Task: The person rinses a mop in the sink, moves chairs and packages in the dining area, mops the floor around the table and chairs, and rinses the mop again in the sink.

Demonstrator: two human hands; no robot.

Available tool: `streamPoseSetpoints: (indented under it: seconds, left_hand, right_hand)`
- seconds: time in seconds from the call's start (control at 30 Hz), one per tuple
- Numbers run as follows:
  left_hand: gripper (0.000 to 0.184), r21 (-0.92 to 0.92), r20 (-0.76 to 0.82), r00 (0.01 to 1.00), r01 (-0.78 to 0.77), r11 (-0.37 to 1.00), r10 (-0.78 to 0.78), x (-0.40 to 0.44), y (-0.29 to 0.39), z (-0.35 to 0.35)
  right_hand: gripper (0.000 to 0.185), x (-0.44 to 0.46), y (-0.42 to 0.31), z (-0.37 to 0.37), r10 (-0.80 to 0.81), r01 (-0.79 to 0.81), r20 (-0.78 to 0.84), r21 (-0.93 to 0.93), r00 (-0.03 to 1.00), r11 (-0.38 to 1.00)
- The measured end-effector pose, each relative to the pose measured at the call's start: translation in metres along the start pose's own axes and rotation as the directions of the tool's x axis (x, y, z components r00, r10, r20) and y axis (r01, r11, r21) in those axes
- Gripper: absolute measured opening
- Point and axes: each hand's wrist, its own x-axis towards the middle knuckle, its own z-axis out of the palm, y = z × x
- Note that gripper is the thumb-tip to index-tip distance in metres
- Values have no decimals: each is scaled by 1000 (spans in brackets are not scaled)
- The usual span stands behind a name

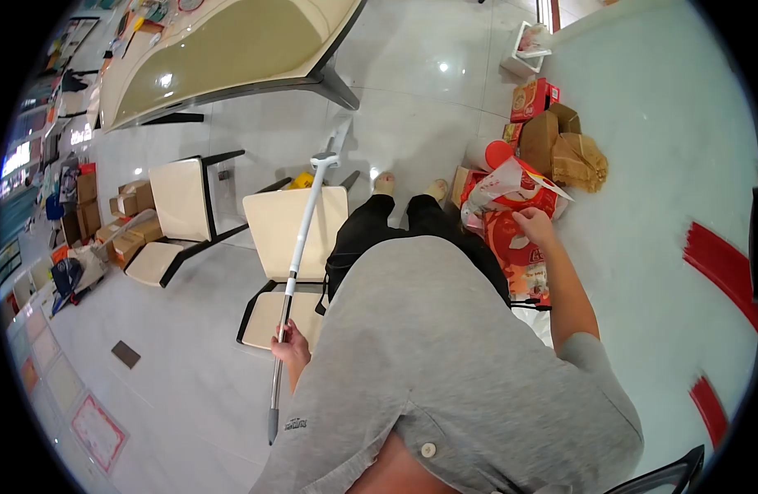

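My left hand (292,342) is closed around the lower shaft of a long-handled mop (300,239). Its white and grey pole slants up past the front of a cream chair (295,230), and its narrow pale head rests near the table leg; the head's exact type is hard to make out. To the right, my right hand (535,227) has its fingers curled at the edge of a red printed bag (507,239) among a pile of packages by the wall. A white and red plastic bag (511,183) lies just beyond those fingers.
A cream table (231,92) with a dark leg stands ahead. Another cream chair (180,202) is at left, near several cardboard boxes (132,198). Along the right wall are a red box (534,99), an open carton (540,140), a brown paper bag (580,161) and a white bin (523,51).
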Motion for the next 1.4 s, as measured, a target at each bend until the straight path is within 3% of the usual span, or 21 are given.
streamPoseSetpoints:
  seconds: [0.13,0.23,0.37,0.4,0.5,0.53,0.7,0.8,0.87,0.93,0.97,1.03,1.07,1.1,1.13,1.17,1.23,1.27,1.3,1.33,1.4]
  left_hand:
    - [39,-194,91,982,178,965,-163,14,-18,-9]
    - [31,-18,125,991,-35,999,37,6,-14,-5]
    - [33,81,95,994,-69,994,61,-12,13,-10]
    - [37,89,197,980,-43,995,25,-2,14,-18]
    - [39,71,69,997,29,997,-34,0,-16,-3]
    - [40,-43,-10,995,100,994,-100,5,-18,-4]
    - [44,-120,-76,987,132,984,-142,-4,-28,-13]
    - [43,77,17,988,152,985,-154,-57,-35,14]
    - [37,229,-63,937,349,909,-344,-65,-37,22]
    - [36,378,-52,891,436,817,-452,-52,-41,29]
    - [36,491,-13,882,416,766,-471,-43,-45,37]
    - [34,742,67,846,312,593,-530,-20,-57,62]
    - [34,861,111,823,201,467,-558,-14,-63,80]
    - [33,966,197,774,-48,253,-602,-8,-67,98]
    - [33,871,316,661,-487,-68,-681,-6,-71,116]
    - [32,351,433,470,-874,-336,-769,-8,-78,140]
    - [32,-31,476,300,-934,-356,-827,-18,-97,188]
    - [31,188,494,398,-917,-352,-773,-22,-107,209]
    - [27,564,499,554,-791,-236,-667,-36,-129,233]
    - [23,819,486,690,-573,4,-537,-51,-150,256]
    - [28,647,569,516,-762,-39,-640,-64,-194,297]
  right_hand:
    - [38,-1,-48,-4,-54,46,101,79,993,996]
    - [38,3,-49,1,-147,145,72,31,986,989]
    - [36,-10,-67,-10,-105,104,95,12,990,994]
    - [36,-10,-62,-7,-101,100,108,9,989,995]
    - [37,-1,-46,1,-85,85,91,9,992,996]
    - [36,-2,-41,3,-68,69,92,-4,993,998]
    - [34,4,-23,8,-15,15,85,-4,996,1000]
    - [34,3,-20,5,-53,55,54,-34,997,998]
    - [39,-10,-33,-6,40,-40,64,-12,997,999]
    - [40,-32,-43,-18,-34,35,-24,52,999,998]
    - [42,-39,-33,-24,-116,120,-71,51,991,991]
    - [43,-62,-16,-37,-52,71,-186,98,981,993]
    - [44,-84,-11,-50,27,-1,-229,109,973,994]
    - [45,-100,5,-57,131,-80,-305,173,943,982]
    - [45,-118,24,-63,229,-146,-365,240,902,960]
    - [45,-139,43,-66,291,-186,-387,285,875,940]
    - [46,-184,75,-67,449,-338,-618,296,645,893]
    - [50,-212,83,-60,522,-388,-634,353,571,852]
    - [50,-234,93,-46,574,-414,-630,401,523,817]
    - [53,-251,102,-27,624,-456,-597,429,504,780]
    - [60,-267,134,22,700,-500,-519,491,490,713]
